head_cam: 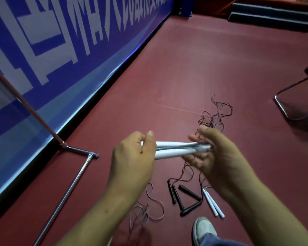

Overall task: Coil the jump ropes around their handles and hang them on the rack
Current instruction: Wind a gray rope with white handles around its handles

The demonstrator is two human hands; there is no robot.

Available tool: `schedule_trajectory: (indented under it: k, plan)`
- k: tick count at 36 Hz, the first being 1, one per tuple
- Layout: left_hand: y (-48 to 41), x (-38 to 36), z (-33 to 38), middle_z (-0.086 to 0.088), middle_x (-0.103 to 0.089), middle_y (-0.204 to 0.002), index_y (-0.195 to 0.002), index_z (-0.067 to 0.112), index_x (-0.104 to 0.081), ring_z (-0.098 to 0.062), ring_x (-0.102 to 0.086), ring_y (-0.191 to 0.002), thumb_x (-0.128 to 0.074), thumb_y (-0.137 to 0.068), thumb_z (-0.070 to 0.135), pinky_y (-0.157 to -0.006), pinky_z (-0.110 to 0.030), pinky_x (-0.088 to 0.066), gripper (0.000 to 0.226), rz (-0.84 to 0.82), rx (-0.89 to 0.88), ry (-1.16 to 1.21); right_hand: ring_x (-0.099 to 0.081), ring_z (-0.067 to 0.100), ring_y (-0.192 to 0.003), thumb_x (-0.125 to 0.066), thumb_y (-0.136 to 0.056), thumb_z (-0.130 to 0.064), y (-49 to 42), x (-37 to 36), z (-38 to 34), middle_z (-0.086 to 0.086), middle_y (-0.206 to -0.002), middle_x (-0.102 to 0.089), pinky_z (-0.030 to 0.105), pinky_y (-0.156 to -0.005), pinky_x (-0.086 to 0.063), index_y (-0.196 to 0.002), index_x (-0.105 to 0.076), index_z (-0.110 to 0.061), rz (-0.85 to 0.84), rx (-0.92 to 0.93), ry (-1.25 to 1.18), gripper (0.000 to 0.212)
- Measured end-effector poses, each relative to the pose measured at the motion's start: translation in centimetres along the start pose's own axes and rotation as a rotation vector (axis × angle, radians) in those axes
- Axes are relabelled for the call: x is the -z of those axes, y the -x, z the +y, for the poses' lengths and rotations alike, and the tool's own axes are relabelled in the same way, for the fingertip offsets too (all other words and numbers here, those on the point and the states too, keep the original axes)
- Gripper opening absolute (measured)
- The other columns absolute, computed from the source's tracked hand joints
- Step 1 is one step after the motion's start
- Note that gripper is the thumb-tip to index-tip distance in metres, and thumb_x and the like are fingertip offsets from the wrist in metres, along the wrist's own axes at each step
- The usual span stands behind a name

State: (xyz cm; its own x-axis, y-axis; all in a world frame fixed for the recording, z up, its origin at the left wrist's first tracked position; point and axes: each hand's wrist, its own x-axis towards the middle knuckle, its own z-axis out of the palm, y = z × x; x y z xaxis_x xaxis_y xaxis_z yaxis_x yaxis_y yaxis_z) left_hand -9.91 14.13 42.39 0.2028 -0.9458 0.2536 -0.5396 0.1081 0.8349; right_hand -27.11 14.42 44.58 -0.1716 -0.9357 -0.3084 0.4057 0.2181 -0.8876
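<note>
My left hand [133, 153] grips one end of a pair of white jump-rope handles [174, 150] held side by side, with thin dark cord running along them. My right hand [213, 153] holds their other end and pinches the cord there. The loose cord [149, 208] trails down to the floor below my left arm. On the red floor lie more ropes: black handles [174, 194], a second pair of black handles [190, 208], a white pair [213, 204], and a tangle of thin dark cord [215, 114] beyond my hands. The rack's chrome base [73, 180] stands at the left.
A blue banner wall [60, 50] runs along the left side behind the rack's upright pole [25, 103]. A chair's dark metal frame [288, 107] stands at the right. My grey shoe [203, 229] is at the bottom, near the floor handles. Dark steps [270, 16] sit at the far back.
</note>
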Motion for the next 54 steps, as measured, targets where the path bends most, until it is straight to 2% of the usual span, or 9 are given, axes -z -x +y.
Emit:
schedule_trajectory:
  k: [5,9,12,15,22,31,38,48,54]
  plan:
    - [-0.4,1.0,-2.5,0.004,-0.042,-0.046,-0.065,0.016,-0.049,-0.019,-0.048,-0.052,-0.049,-0.094,0.046,-0.047,-0.022,-0.031,0.041,-0.179,-0.152,-0.162,-0.030,0.015,-0.137,-0.067,-0.069,-0.062,-0.4,2.5,0.1,-0.012,-0.135,-0.049,0.034,-0.113,-0.028,-0.137,-0.049,-0.038,-0.202,0.563,1.290,0.074]
    - [0.4,-0.1,-3.2,0.006,-0.043,-0.050,-0.070,0.021,-0.044,-0.018,-0.038,-0.048,-0.044,-0.092,0.054,-0.051,-0.031,-0.028,0.040,-0.372,-0.288,-0.220,-0.021,0.023,-0.145,-0.055,-0.065,-0.068,-0.1,1.4,3.4,-0.006,-0.140,-0.047,0.037,-0.118,-0.026,-0.126,-0.058,-0.030,-0.505,0.545,1.598,0.072]
    - [0.8,-1.0,-3.6,0.004,-0.046,-0.051,-0.071,0.020,-0.044,-0.019,-0.042,-0.050,-0.038,-0.092,0.058,-0.050,-0.037,-0.037,0.045,-0.414,-0.322,-0.180,-0.054,0.010,-0.092,-0.058,-0.076,-0.045,-0.2,0.2,5.4,-0.015,-0.090,-0.056,0.031,-0.076,-0.047,-0.087,-0.050,-0.035,-0.576,0.522,1.476,0.017]
    - [0.5,-0.9,-3.8,0.000,-0.051,-0.052,-0.071,0.013,-0.051,-0.019,-0.048,-0.053,-0.048,-0.093,0.049,-0.052,-0.033,-0.038,0.043,-0.426,-0.295,-0.078,-0.049,0.015,-0.063,-0.053,-0.084,-0.039,-0.5,0.2,6.0,-0.009,-0.068,-0.049,0.032,-0.055,-0.036,-0.082,-0.034,-0.037,-0.545,0.514,1.469,0.019]
    - [-1.0,0.2,-3.9,-0.004,-0.063,-0.064,-0.079,0.025,-0.064,-0.021,-0.058,-0.061,-0.044,-0.087,0.063,-0.060,-0.045,-0.048,0.045,-0.676,-0.111,0.041,-0.057,0.024,-0.067,-0.046,-0.080,-0.048,-1.3,1.4,5.9,-0.005,-0.073,-0.055,0.038,-0.059,-0.049,-0.092,-0.043,-0.028,-0.546,0.510,1.575,0.024]
    - [-2.4,0.8,-4.7,-0.006,-0.066,-0.076,-0.101,0.030,-0.071,-0.010,-0.049,-0.060,-0.066,-0.095,0.020,-0.060,-0.035,-0.043,0.013,-0.992,-0.051,0.020,-0.057,0.024,-0.073,-0.055,-0.085,-0.047,-1.1,3.4,5.7,-0.008,-0.076,-0.054,0.034,-0.058,-0.039,-0.088,-0.034,-0.029,-0.541,0.465,1.704,0.027]
    - [-2.5,0.3,-4.5,0.007,-0.058,-0.066,-0.088,0.031,-0.072,-0.007,-0.045,-0.057,-0.068,-0.095,0.028,-0.058,-0.029,-0.040,0.008,-1.066,-0.028,0.021,-0.053,0.023,-0.059,-0.043,-0.074,-0.051,-0.8,5.0,6.4,-0.007,-0.068,-0.056,0.033,-0.047,-0.034,-0.083,-0.034,-0.029,-0.502,0.566,1.634,0.025]
    - [-0.9,-0.8,-4.5,0.004,-0.049,-0.062,-0.088,0.016,-0.073,-0.010,-0.040,-0.057,-0.064,-0.097,0.029,-0.056,-0.034,-0.036,0.018,-0.940,-0.043,0.054,-0.059,0.021,-0.072,-0.036,-0.080,-0.079,-1.0,4.7,6.4,-0.005,-0.080,-0.061,0.040,-0.064,-0.050,-0.092,-0.041,-0.028,-0.451,0.413,1.639,0.053]
    - [-1.5,-0.8,-4.6,-0.015,-0.056,-0.070,-0.089,0.015,-0.070,-0.014,-0.044,-0.063,-0.055,-0.088,0.049,-0.061,-0.046,-0.044,0.037,-0.946,-0.030,0.066,-0.063,0.019,-0.070,-0.032,-0.080,-0.082,-0.5,4.5,6.5,-0.002,-0.075,-0.065,0.043,-0.064,-0.053,-0.095,-0.041,-0.027,-0.382,0.347,1.573,0.058]
